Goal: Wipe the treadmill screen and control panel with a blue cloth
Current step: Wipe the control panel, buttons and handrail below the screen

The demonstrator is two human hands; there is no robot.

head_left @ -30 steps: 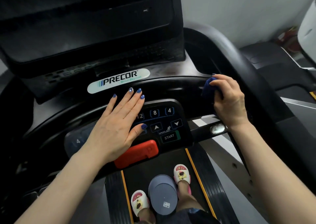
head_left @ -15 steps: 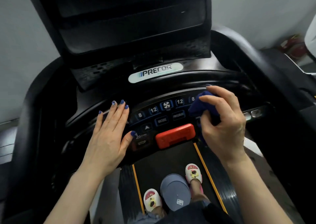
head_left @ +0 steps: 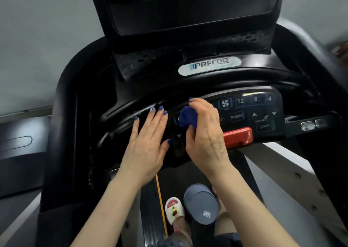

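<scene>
My right hand (head_left: 205,133) is closed around a bunched blue cloth (head_left: 188,117) and presses it on the left half of the black control panel (head_left: 250,111), covering the buttons there. My left hand (head_left: 147,143) lies flat with fingers spread on the panel's left end, just beside the cloth. Fan, 12, 8, 4, PROGRAM and START buttons show to the right of my right hand. The red stop bar (head_left: 238,137) sits below them. The dark treadmill screen (head_left: 190,9) rises above the console, untouched.
A white PRECOR label (head_left: 210,66) sits under the screen. Curved black handrails (head_left: 62,100) frame the console on both sides. Below, my slippered foot (head_left: 174,210) stands on the belt, with a grey round object (head_left: 201,203) hanging in front of me.
My right hand has dragged the cloth leftward across the panel, from its right part to beside my left hand. The view has swung left.
</scene>
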